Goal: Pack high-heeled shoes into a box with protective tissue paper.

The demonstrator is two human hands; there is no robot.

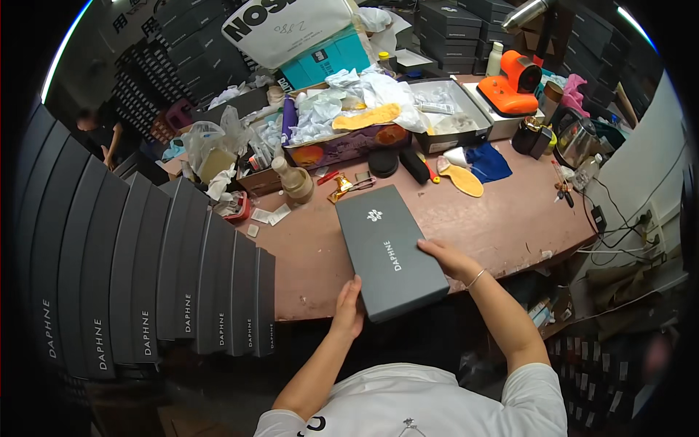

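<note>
A dark grey lidded shoe box [392, 255], with pale lettering and a small emblem, lies tilted over the front part of the table between my hands. My left hand [349, 309] grips its near left side, thumb up along the edge. On the right edge is my right hand [448, 261], thumb on the lid and fingers hidden beneath; a thin bracelet circles that wrist. The lid is on, so the inside is hidden.
Tall stacks of similar boxes [138, 269] rise at my left. On the pinkish table [495, 218] are yellow insoles [461, 180], a blue cloth [488, 162], a glass bottle [293, 180], an orange device [510, 86] and a carton of crumpled paper [349, 146]. Cables [626, 237] hang at right.
</note>
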